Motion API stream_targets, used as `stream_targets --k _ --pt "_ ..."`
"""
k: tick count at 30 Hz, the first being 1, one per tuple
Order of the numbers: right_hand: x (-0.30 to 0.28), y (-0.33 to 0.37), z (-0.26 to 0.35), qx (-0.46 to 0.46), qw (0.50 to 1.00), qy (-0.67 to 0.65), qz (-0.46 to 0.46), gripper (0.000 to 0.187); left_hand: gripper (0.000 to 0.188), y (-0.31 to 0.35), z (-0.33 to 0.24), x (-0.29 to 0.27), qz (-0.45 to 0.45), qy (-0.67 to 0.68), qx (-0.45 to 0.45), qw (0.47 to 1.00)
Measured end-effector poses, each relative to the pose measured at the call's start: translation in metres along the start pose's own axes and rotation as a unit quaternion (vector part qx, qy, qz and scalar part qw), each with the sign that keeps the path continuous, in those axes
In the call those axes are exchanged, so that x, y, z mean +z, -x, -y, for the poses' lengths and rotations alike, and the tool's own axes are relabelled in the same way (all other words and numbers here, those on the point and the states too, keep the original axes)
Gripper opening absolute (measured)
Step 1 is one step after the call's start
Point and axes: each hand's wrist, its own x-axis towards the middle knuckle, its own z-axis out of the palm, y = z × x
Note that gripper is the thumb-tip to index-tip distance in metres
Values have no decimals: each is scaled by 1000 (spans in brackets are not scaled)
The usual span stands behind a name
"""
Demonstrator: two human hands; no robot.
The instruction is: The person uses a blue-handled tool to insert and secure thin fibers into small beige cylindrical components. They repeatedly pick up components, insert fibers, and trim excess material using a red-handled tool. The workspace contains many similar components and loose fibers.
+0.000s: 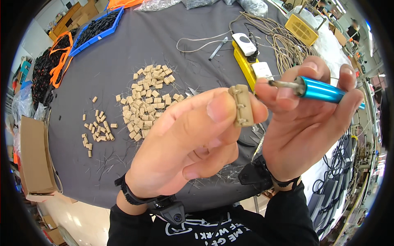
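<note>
Pinched between the thumb and fingers of my left hand (180,139) is a small tan cylinder (243,107) with thin wire loops across its side, held upright in front of my chest. Just right of it, my right hand (299,127) grips a slim hand tool with a shiny blue handle (322,89). The tool's pointed metal tip faces the cylinder and stays apart from it. Behind my left hand lies a large heap of similar tan cylinders (143,108) with fine wire ends sticking out. A smaller group of tan cylinders (100,129) sits to the left.
Wire clippings (108,162) litter the grey cloth. A blue tray (98,37) of black parts stands far left, above a cardboard box (37,156). At the far right are a yellow power strip (245,67), a pen (218,48), coiled cable (283,43) and a yellow box-shaped device (301,29).
</note>
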Motion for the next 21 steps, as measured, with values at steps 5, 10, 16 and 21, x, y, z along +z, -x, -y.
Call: stream_targets --k 5,10,16,21 --pt "-1 0 -2 -7 998 10 55 26 47 1 1 -1 1 -17 -3 1000" --pt "-8 -3 -1 -19 994 6 108 26 50 2 -3 1 -7 -74 -16 997" --pt "-5 -3 -1 -30 993 20 108 26 49 2 4 -4 16 -39 12 999" --pt "-7 -3 -3 -42 992 39 111 26 48 2 3 -4 6 -38 11 999"
